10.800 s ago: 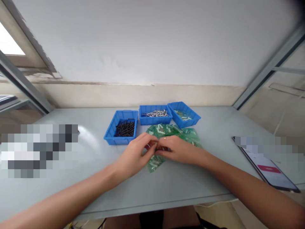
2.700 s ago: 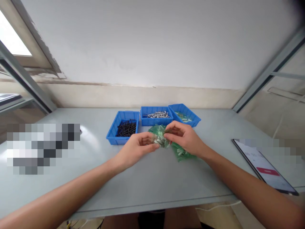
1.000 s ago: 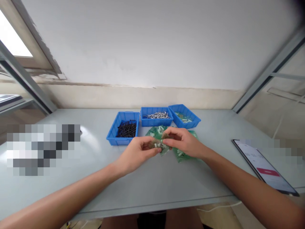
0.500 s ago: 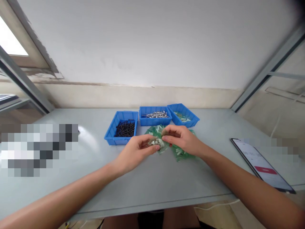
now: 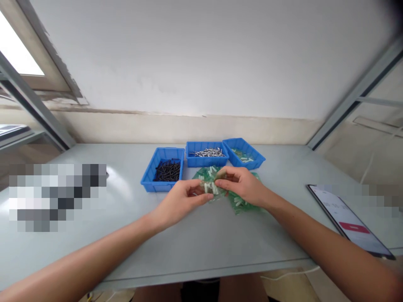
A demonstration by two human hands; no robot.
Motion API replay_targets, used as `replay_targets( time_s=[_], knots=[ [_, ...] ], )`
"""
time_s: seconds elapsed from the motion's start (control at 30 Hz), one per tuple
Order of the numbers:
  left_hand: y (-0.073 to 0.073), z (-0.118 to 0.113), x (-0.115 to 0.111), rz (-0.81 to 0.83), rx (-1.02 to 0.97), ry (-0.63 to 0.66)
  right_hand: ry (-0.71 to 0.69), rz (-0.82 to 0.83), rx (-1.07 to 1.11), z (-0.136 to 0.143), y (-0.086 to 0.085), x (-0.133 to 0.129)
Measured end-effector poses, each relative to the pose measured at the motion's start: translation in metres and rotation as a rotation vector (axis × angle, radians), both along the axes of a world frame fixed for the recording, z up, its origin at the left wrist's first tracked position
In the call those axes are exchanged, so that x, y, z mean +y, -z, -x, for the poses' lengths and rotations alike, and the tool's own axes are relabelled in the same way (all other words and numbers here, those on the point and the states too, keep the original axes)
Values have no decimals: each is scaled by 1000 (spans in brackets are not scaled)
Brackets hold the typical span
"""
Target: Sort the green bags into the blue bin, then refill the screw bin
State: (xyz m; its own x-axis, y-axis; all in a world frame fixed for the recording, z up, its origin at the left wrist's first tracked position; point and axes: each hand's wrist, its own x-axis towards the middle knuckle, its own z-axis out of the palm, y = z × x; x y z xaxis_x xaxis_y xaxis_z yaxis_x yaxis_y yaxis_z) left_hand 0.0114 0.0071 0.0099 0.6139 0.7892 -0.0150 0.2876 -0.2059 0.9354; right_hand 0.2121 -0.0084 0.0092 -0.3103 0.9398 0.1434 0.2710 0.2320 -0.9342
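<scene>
Over the table, a small see-through plastic bag (image 5: 210, 188) with several white plug-like pieces in it is between my hands. My left hand (image 5: 180, 200) closes its thumb and fingers on the bag's left side. The right hand (image 5: 244, 184) pinches the bag's upper right edge between thumb and fingertips. Under and behind them lie green plastic bags (image 5: 241, 205) that also hold white pieces. My right hand partly covers these green bags.
Behind stand a blue bin (image 5: 147, 184) of black screws, a blue bin (image 5: 206, 161) of thin silver metal pieces, and a blue bin (image 5: 256, 163) with small bags inside. A phone (image 5: 349, 222) lies at the right. A blurred-out object (image 5: 53, 197) sits at the left.
The view has shifted slightly. Both hands still grip the small bag, and the white pieces now show more plainly as my left fingers have opened a little around it.
</scene>
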Motion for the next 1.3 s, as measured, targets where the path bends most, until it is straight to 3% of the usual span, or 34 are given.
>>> replay_targets(
  time_s=[0.4,0.63,1.17,1.3],
  knots=[
    [-5,0,-1,-14,-14,15,-67,92,57,-3,-4,-1],
    [-3,2,1,-79,40,9,11,70,70,-1,-1,0],
    [-7,2,-2,-158,75,-17,-13,83,95,-1,-5,-1],
    [-3,2,1,-106,62,7,-23,107,92,-2,-4,-1]
  ],
)
